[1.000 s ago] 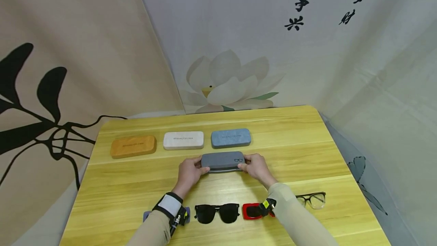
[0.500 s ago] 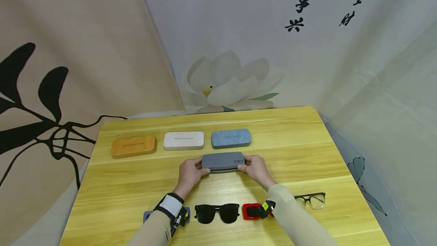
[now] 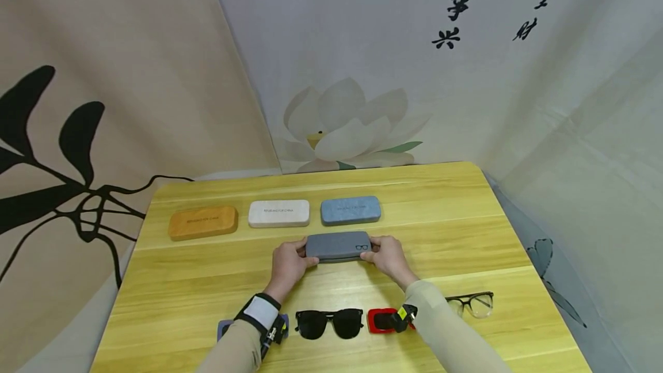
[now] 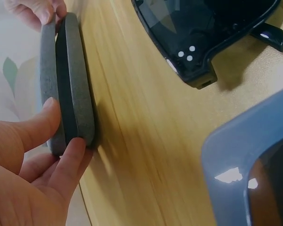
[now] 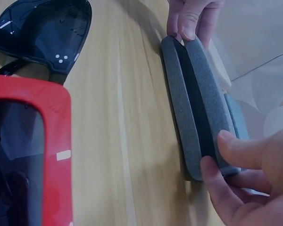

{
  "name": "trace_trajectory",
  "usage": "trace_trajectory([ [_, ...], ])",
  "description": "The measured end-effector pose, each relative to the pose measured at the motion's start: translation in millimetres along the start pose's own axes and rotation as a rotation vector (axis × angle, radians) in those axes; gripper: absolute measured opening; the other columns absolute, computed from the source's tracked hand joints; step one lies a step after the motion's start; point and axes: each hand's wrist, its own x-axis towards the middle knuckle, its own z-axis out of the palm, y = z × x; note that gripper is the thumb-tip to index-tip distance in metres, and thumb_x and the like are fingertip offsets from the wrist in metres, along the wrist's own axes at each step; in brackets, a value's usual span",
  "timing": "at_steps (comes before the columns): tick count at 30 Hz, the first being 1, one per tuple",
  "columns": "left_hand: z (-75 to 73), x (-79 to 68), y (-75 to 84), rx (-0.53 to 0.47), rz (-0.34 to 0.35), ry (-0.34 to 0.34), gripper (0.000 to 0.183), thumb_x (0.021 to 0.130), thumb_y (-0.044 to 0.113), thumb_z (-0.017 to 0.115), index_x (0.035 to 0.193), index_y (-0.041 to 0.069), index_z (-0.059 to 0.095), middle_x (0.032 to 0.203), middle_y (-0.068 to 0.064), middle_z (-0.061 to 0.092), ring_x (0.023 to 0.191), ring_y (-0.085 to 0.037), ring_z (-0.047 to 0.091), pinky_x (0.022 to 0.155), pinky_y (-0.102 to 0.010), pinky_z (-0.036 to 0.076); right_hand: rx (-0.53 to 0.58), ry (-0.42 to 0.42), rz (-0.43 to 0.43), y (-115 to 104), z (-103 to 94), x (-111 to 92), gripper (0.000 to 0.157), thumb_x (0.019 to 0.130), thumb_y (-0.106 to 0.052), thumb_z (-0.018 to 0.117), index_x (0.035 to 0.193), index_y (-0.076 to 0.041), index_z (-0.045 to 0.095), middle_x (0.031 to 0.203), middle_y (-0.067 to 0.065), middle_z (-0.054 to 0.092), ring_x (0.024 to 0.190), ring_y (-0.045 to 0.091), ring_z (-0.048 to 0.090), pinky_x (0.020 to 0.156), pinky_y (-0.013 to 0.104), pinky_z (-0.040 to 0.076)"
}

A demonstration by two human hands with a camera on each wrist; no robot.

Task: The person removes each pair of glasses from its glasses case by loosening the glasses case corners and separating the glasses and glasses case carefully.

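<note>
A grey glasses case [image 3: 336, 246] with a small glasses print lies near the middle of the table. Its lid stands slightly raised, and both wrist views show a narrow dark gap along its front. My left hand [image 3: 286, 263] holds the left end, thumb on the lid [image 4: 49, 84] and a finger at the lower half. At the right end my right hand [image 3: 389, 259] grips likewise, its thumb against the lid in the right wrist view. What lies inside the case is hidden.
Behind stand orange [image 3: 203, 223], white [image 3: 278, 213] and blue [image 3: 350, 210] cases. In front lie black sunglasses [image 3: 329, 323], red-framed sunglasses [image 3: 380, 320] and clear glasses [image 3: 479, 304]. Blue-framed eyewear [image 4: 226, 146] is partly under my left wrist.
The gap at the front of the grey glasses case looks a little narrower than a second ago. Both hands stay at its ends, and the head view has shifted very slightly.
</note>
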Motion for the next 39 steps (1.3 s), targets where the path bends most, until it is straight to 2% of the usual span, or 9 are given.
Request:
trace_trajectory([
  [9, 2.1, -3.5, 0.3, 0.015, 0.024, 0.022, 0.061, 0.074, 0.008, 0.093, 0.129, -0.003, 0.069, 0.117, -0.021, 0.073, 0.102, -0.029, 0.074, 0.083, -0.043, 0.061, -0.006, 0.003, 0.004, 1.8, -0.2, 0.0, 0.054, 0.088, -0.011, 0.083, 0.135, 0.007, 0.064, 0.094, 0.009, 0.072, 0.075, 0.017, 0.057, 0.062, 0.029, 0.047],
  [19, 5.1, -5.3, -2.5, 0.026, 0.046, 0.028, 0.06, 0.075, 0.006, 0.092, 0.129, -0.005, 0.068, 0.117, -0.021, 0.073, 0.104, -0.03, 0.073, 0.083, -0.043, 0.061, 0.007, 0.016, -0.003, 3.9, 1.7, 1.9, 0.046, 0.088, -0.01, 0.082, 0.128, 0.008, 0.069, 0.096, 0.012, 0.077, 0.084, 0.019, 0.07, 0.066, 0.03, 0.056],
  [29, 7.1, -6.2, -1.0, 0.032, 0.054, 0.056, 0.06, 0.074, 0.005, 0.092, 0.128, -0.007, 0.068, 0.109, -0.02, 0.076, 0.094, -0.027, 0.075, 0.076, -0.041, 0.061, 0.019, 0.028, -0.014, 5.8, 2.6, 2.5, 0.041, 0.088, -0.009, 0.082, 0.124, 0.007, 0.071, 0.099, 0.015, 0.077, 0.086, 0.021, 0.072, 0.067, 0.033, 0.058],
  [36, 7.1, -6.1, -1.4, 0.069, 0.063, 0.055, 0.059, 0.075, 0.008, 0.092, 0.128, -0.006, 0.069, 0.118, -0.021, 0.073, 0.107, -0.031, 0.071, 0.084, -0.046, 0.059, -0.008, 0.028, -0.008, 5.2, 3.6, 4.0, 0.04, 0.088, -0.011, 0.082, 0.123, 0.006, 0.072, 0.094, 0.011, 0.077, 0.082, 0.018, 0.07, 0.068, 0.032, 0.057],
  [39, 6.9, -5.9, -1.2, 0.079, 0.071, 0.051, 0.059, 0.075, 0.008, 0.092, 0.127, -0.006, 0.069, 0.118, -0.021, 0.073, 0.106, -0.031, 0.071, 0.083, -0.047, 0.059, -0.004, 0.028, -0.008, 3.9, 2.6, 3.6, 0.039, 0.088, -0.011, 0.082, 0.122, 0.006, 0.073, 0.097, 0.013, 0.077, 0.084, 0.019, 0.071, 0.069, 0.033, 0.058],
])
